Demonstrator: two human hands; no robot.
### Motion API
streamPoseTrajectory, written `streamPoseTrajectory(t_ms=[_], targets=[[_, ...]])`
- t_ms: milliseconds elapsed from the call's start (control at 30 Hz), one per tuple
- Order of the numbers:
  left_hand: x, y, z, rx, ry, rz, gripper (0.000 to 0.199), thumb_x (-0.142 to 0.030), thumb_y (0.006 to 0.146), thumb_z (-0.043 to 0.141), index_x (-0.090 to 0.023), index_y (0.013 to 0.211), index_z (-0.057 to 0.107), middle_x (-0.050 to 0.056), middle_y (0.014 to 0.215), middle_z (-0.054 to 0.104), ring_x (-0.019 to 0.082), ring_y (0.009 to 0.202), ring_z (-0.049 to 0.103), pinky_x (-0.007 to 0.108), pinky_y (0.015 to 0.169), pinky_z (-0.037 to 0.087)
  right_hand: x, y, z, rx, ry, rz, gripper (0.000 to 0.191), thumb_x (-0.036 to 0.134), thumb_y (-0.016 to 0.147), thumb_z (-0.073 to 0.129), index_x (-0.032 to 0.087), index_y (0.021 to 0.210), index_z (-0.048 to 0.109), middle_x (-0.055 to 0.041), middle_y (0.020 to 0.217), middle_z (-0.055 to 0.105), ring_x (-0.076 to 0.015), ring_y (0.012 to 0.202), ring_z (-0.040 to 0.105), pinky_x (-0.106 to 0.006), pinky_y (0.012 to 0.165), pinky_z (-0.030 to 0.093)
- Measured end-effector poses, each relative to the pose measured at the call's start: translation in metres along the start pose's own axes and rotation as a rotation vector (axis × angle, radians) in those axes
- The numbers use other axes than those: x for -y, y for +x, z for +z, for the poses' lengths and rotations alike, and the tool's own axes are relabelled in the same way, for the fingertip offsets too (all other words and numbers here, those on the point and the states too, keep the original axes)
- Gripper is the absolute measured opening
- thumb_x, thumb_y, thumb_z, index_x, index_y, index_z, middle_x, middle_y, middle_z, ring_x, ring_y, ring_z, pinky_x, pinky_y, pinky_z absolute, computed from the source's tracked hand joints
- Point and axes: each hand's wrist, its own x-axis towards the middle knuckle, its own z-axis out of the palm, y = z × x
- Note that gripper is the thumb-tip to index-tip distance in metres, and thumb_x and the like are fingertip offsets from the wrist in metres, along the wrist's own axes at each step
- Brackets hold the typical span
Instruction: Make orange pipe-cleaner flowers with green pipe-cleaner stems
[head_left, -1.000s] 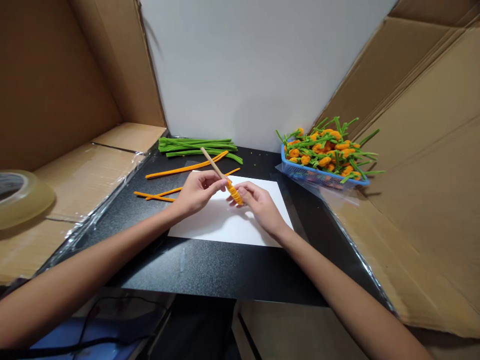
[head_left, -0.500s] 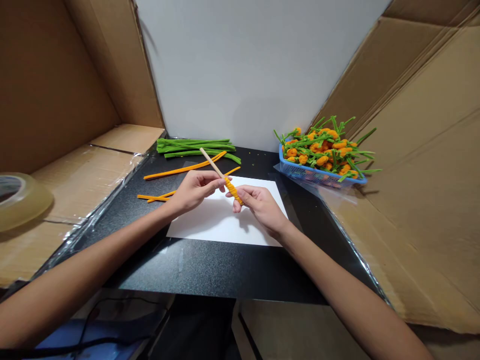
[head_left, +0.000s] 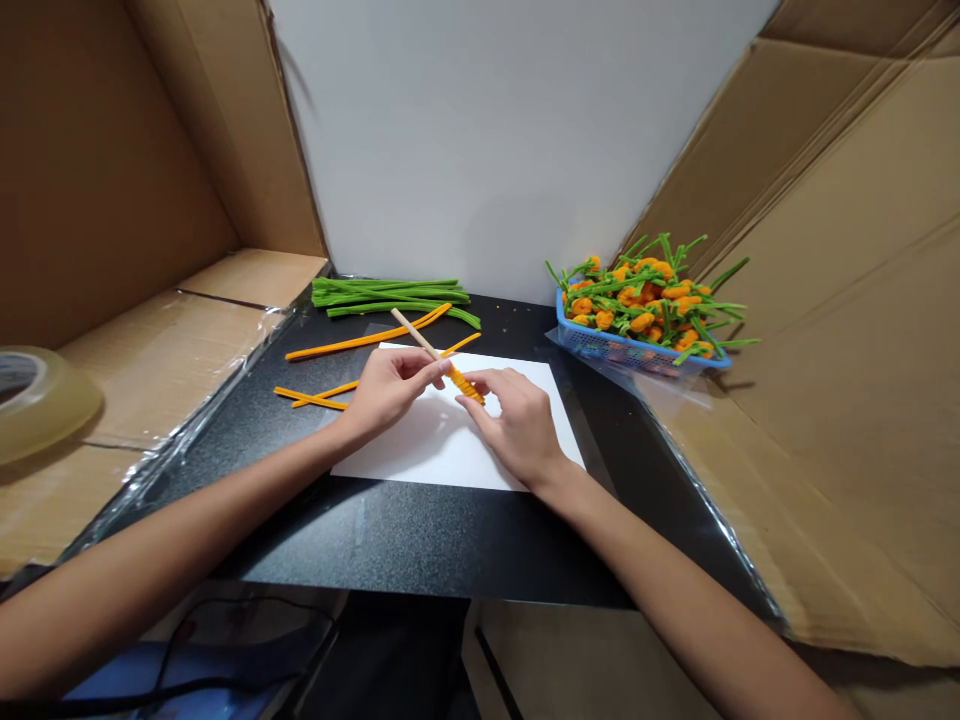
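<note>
We find the stick (head_left: 415, 333) held above the white paper (head_left: 450, 450), its long axis running from far left to near right. The coil (head_left: 466, 385) of orange pipe cleaner sits on the near-right end of the stick. That end points toward the right hand (head_left: 517, 425), while the bare far-left end projects clear of both hands. The coil lies between the two hands, over the far part of the paper, and the right hand is the nearer to it.

The left hand (head_left: 390, 390) is closed in a pinch: its thumb and fingers grasp the stick just beyond the coil. The right hand is not clenched. Its fingers extend toward the coil and end beside it, and we cannot tell whether they touch it.

The coil consists of tight, closely stacked turns and covers only the end section of the stick. The remainder shows as pale, bare wood.

Loose orange pipe cleaners (head_left: 311, 397) lie left of the paper. Green pipe cleaners (head_left: 390, 295) lie in a bundle at the far edge of the black table (head_left: 420, 540). A blue basket (head_left: 592, 345) at far right holds orange-and-green pieces (head_left: 637, 300). A tape roll (head_left: 34, 405) rests on the cardboard (head_left: 187, 370) at left.
</note>
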Motion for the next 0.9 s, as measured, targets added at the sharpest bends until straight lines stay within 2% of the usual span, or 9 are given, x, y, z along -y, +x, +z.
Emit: streamPoseTrajectory(t_ms=[67, 167, 267, 367, 500, 633, 700, 800, 900], targets=[[0.001, 0.001, -0.001, 0.017, 0.012, 0.007, 0.042, -0.052, 0.081, 0.072, -0.012, 0.066, 0.072, -0.001, 0.053, 0.051, 0.007, 0.05, 0.035, 0.022, 0.047, 0.023, 0.0, 0.001, -0.001, -0.008, 0.062, 0.052, 0.012, 0.017, 0.088, 0.066, 0.018, 0.098, 0.072, -0.0073, 0.092, 0.076, -0.0227, 0.083, 0.068, -0.036, 0.08, 0.049], [0.004, 0.002, -0.004, 0.065, 0.006, 0.03, 0.041, -0.051, 0.083, 0.07, -0.012, 0.068, 0.073, -0.002, 0.053, 0.049, 0.007, 0.05, 0.033, 0.023, 0.047, 0.022, -0.001, 0.005, -0.003, 0.043, 0.344, 0.24, 0.011, 0.02, 0.089, 0.064, 0.018, 0.095, 0.072, -0.0047, 0.086, 0.076, -0.0194, 0.077, 0.069, -0.032, 0.076, 0.049], [0.004, 0.003, -0.007, 0.094, -0.036, 0.035, 0.039, -0.05, 0.084, 0.069, -0.013, 0.071, 0.074, -0.003, 0.052, 0.047, 0.007, 0.049, 0.03, 0.024, 0.048, 0.02, -0.005, 0.009, -0.004, 0.168, 0.682, 0.409, 0.015, 0.03, 0.088, 0.065, 0.016, 0.091, 0.071, -0.0015, 0.072, 0.069, -0.016, 0.07, 0.064, -0.03, 0.072, 0.048], [0.002, 0.005, -0.008, 0.121, -0.123, 0.018, 0.039, -0.05, 0.082, 0.072, -0.012, 0.074, 0.074, 0.001, 0.058, 0.056, 0.007, 0.05, 0.031, 0.024, 0.048, 0.021, -0.009, 0.011, -0.005, 0.278, 0.972, 0.491, 0.025, 0.04, 0.085, 0.069, 0.016, 0.09, 0.071, 0.0003, 0.069, 0.063, -0.0127, 0.067, 0.057, -0.029, 0.073, 0.045], [0.001, 0.005, -0.008, 0.101, -0.161, 0.022, 0.041, -0.053, 0.077, 0.076, -0.011, 0.077, 0.075, 0.002, 0.058, 0.059, 0.007, 0.049, 0.033, 0.023, 0.046, 0.021, -0.01, 0.011, -0.005, 0.433, 1.196, 0.583, 0.031, 0.044, 0.084, 0.071, 0.014, 0.09, 0.071, 0.0015, 0.067, 0.057, -0.0114, 0.064, 0.052, -0.029, 0.072, 0.045], [0.001, 0.003, -0.004, 0.017, -0.066, 0.019, 0.044, -0.054, 0.078, 0.074, -0.012, 0.068, 0.072, 0.0, 0.052, 0.055, 0.007, 0.048, 0.035, 0.023, 0.046, 0.022, -0.007, 0.01, -0.003, 0.388, 1.038, 0.54, 0.03, 0.043, 0.092, 0.06, 0.016, 0.102, 0.068, -0.0013, 0.074, 0.064, -0.0135, 0.07, 0.058, -0.03, 0.075, 0.046], [0.001, 0.002, -0.002, -0.022, -0.028, 0.007, 0.046, -0.056, 0.079, 0.072, -0.012, 0.065, 0.071, 0.0, 0.052, 0.056, 0.008, 0.048, 0.037, 0.023, 0.046, 0.024, -0.006, 0.008, -0.001, 0.308, 0.822, 0.446, 0.03, 0.042, 0.089, 0.064, 0.018, 0.108, 0.066, -0.0031, 0.082, 0.068, -0.0162, 0.077, 0.062, -0.031, 0.074, 0.048], [0.0, 0.001, 0.001, -0.053, 0.025, 0.008, 0.047, -0.057, 0.079, 0.07, -0.012, 0.063, 0.07, 0.001, 0.054, 0.059, 0.009, 0.051, 0.042, 0.022, 0.049, 0.029, -0.006, 0.004, 0.001, 0.192, 0.418, 0.251, 0.03, 0.029, 0.08, 0.075, 0.021, 0.107, 0.067, -0.0054, 0.097, 0.072, -0.0201, 0.086, 0.064, -0.033, 0.077, 0.049], [0.0, 0.001, 0.001, -0.045, 0.056, 0.0, 0.047, -0.056, 0.08, 0.069, -0.012, 0.064, 0.071, 0.001, 0.055, 0.058, 0.009, 0.052, 0.039, 0.022, 0.049, 0.027, -0.007, 0.002, 0.0, 0.135, 0.222, 0.161, 0.021, 0.022, 0.085, 0.066, 0.02, 0.106, 0.069, -0.006, 0.096, 0.074, -0.0208, 0.085, 0.065, -0.035, 0.079, 0.048]])
